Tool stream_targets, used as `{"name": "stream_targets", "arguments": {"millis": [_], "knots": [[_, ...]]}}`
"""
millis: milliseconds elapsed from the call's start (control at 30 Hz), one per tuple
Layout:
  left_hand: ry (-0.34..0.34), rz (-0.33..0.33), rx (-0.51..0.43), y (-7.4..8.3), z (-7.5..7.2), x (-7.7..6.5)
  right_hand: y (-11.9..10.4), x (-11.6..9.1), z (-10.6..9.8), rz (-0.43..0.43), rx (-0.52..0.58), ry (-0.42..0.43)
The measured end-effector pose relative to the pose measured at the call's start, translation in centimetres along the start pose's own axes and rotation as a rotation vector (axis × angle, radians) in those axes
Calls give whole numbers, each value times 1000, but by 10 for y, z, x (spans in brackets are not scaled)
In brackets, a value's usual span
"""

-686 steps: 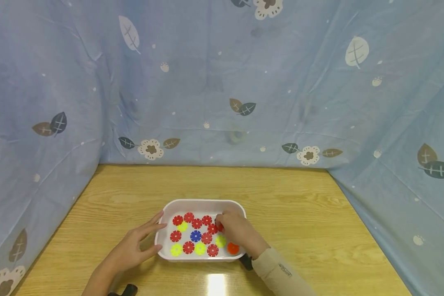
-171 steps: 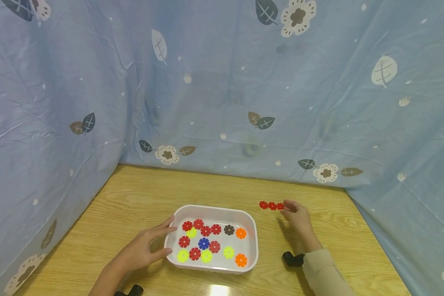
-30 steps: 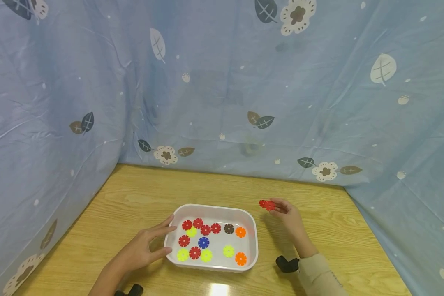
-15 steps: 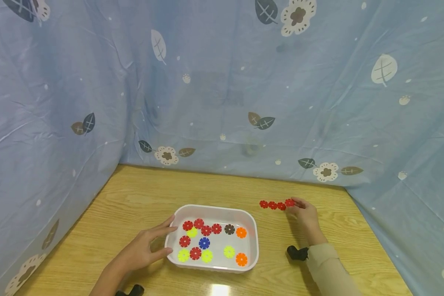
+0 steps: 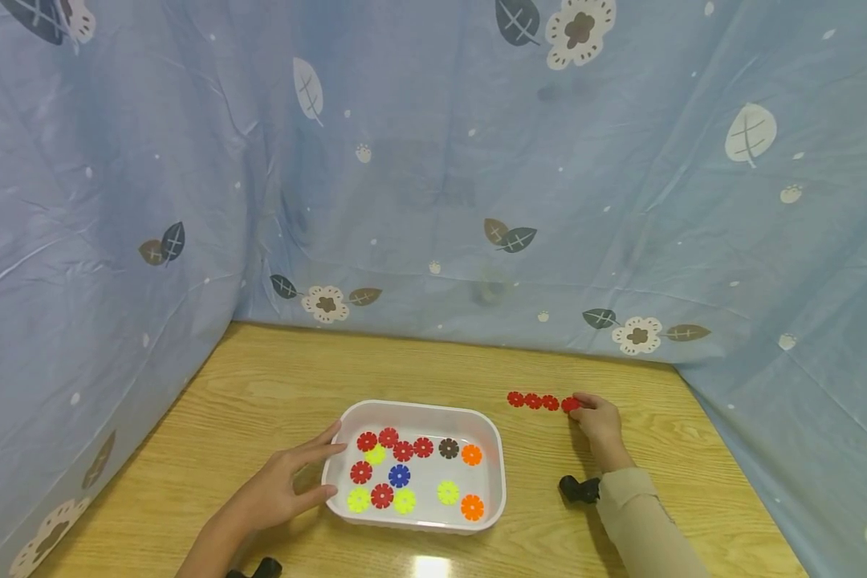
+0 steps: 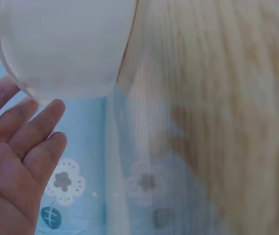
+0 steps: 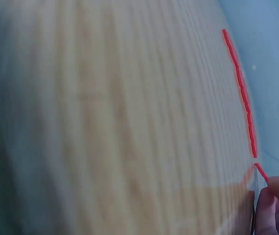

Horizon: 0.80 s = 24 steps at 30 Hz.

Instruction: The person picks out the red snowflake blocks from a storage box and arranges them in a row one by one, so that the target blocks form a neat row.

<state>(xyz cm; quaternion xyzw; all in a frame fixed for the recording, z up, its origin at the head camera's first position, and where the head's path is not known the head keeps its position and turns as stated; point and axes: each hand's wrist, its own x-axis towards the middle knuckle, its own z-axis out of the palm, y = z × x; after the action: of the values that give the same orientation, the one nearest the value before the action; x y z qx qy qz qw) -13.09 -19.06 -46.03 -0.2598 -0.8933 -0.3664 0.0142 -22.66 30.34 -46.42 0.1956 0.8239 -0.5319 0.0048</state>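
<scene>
My right hand (image 5: 601, 424) pinches a red notched plastic disc (image 5: 569, 405) between thumb and fingertips, low over the table's right side. In the right wrist view the held disc (image 7: 261, 172) is tilted, its lower edge close to the end of a red row (image 7: 240, 93). That row is three red discs (image 5: 532, 400) lying flat, edge to edge; a small gap parts them from the held one. At the left end of a white plastic tray (image 5: 419, 416), my left hand (image 5: 278, 487) rests with spread, fairly straight fingers at the rim.
Inside the tray lie several red discs (image 5: 382, 495), several yellow discs (image 5: 448, 492), two orange discs (image 5: 472, 507), a blue disc (image 5: 399, 475) and a brown disc (image 5: 449, 448). Blue patterned cloth (image 5: 433, 201) walls in the wooden table (image 5: 296, 361) behind and at both sides.
Over the last second my right hand has carried the red disc rightward past the row, then lowered it. Earlier, red discs left the tray for the table. The left hand stays at the tray.
</scene>
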Motion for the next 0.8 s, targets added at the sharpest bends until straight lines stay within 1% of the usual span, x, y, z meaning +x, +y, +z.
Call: {"name": "stream_targets", "arguments": {"millis": [133, 233, 300, 500, 633, 800], "knots": [[-3, -7, -3, 0, 0, 0, 0, 1, 0, -22, -84, -5], [1, -2, -1, 0, 0, 0, 1, 3, 0, -45, -136, 16], [4, 3, 2, 0, 0, 0, 2, 4, 1, -61, -150, 35], [11, 11, 1, -1, 1, 0, 3, 2, 0, -77, -138, 63], [11, 15, 0, -2, 2, -1, 1, -7, -2, -88, -107, 24], [13, 21, 4, -2, 1, -1, -5, -20, 0, -152, -103, -26]]}}
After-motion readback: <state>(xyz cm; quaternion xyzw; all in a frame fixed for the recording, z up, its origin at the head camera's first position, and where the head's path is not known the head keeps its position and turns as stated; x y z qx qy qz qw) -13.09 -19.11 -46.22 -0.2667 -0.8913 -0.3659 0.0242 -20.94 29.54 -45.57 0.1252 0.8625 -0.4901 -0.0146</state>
